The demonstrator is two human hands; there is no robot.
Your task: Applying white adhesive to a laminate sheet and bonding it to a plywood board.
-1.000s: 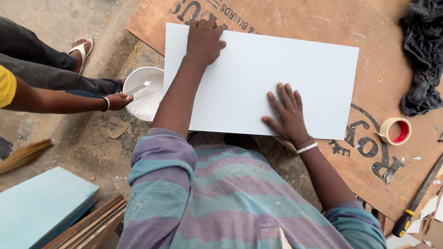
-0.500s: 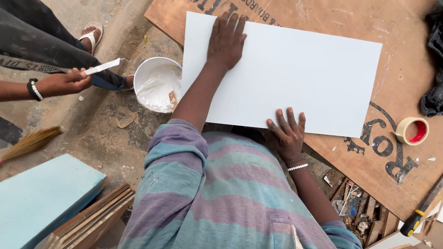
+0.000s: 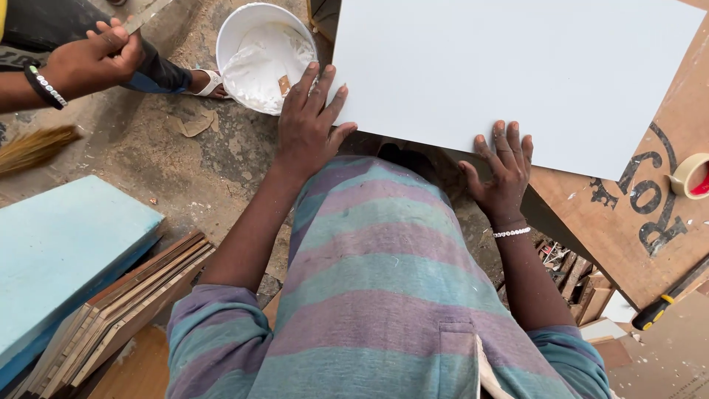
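Note:
A large white board [image 3: 517,70] lies on a brown plywood sheet [image 3: 628,222] with black lettering. My left hand [image 3: 310,122] rests with spread fingers at the board's near left corner, fingertips just touching its edge. My right hand [image 3: 502,174] lies flat with spread fingers on the board's near edge; a beaded bracelet is on that wrist. Neither hand grips anything. My striped shirt fills the lower middle of the view.
A white bucket [image 3: 255,33] with white paste stands left of the board. Another person's hand [image 3: 92,59] at upper left holds a thin tool. A broom [image 3: 33,148], a light blue panel [image 3: 59,251], stacked wood strips [image 3: 125,303], a tape roll [image 3: 690,176] and a screwdriver [image 3: 665,307] lie around.
My left hand has slid back from the board's far part to its near left corner. The view has shifted nearer. The other person's hand has lifted the tool away from the bucket.

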